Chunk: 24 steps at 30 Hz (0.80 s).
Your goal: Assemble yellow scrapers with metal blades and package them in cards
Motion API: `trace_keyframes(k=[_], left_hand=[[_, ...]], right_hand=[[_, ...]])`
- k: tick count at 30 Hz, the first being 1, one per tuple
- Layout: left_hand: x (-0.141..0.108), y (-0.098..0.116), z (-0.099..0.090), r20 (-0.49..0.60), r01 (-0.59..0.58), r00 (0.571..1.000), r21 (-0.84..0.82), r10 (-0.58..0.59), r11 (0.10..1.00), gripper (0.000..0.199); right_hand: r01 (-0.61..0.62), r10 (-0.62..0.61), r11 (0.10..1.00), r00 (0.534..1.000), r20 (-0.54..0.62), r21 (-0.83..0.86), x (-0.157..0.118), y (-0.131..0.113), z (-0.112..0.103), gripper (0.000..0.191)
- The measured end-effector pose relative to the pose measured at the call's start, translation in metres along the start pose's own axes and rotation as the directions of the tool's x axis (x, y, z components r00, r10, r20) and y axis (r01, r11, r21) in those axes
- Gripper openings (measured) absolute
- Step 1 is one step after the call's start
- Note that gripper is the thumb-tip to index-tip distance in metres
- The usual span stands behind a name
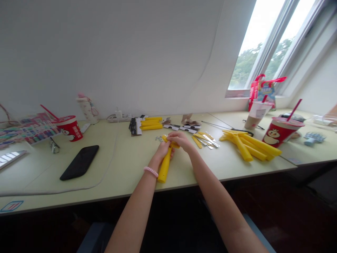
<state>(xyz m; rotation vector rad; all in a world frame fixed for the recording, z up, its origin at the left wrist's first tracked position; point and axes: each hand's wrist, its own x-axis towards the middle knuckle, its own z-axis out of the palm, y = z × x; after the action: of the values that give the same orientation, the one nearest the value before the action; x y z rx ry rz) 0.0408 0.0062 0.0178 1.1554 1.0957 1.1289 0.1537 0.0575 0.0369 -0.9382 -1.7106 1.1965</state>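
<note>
A yellow T-shaped plastic handle point(164, 167) lies in my hands near the table's front edge, its grip pointing toward me. My left hand point(159, 153) is closed around it just below the crosspiece. At the crosspiece, the fingers of my right hand point(181, 140) press down from above; whether a small part is between them is hidden. Small metal pieces point(158, 138), perhaps screws, lie just beyond my left hand. To the right are flat metal blades with yellow strips point(206, 140). Farther right, several more yellow handles point(249, 144) are piled.
Yellow-handled tools with black-and-white cards point(136, 126) lie at the back, beside more cards point(190, 123). A black phone point(79, 162) and a red cup point(68, 128) stand left. Another red cup point(281, 131) and a paler cup point(256, 115) are right. A cable point(106, 175) crosses the left side.
</note>
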Motion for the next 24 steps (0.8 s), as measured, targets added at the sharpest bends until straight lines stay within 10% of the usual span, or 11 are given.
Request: trace_keyframes(k=[24], left_hand=[[-0.0002, -0.0028, 0.0004, 0.067, 0.054, 0.996, 0.104, -0.061, 0.993, 0.023]], right_hand=[[-0.228, 0.218, 0.963, 0.973, 0.079, 0.146, -0.0023, 0.0068, -0.0046, 0.013]])
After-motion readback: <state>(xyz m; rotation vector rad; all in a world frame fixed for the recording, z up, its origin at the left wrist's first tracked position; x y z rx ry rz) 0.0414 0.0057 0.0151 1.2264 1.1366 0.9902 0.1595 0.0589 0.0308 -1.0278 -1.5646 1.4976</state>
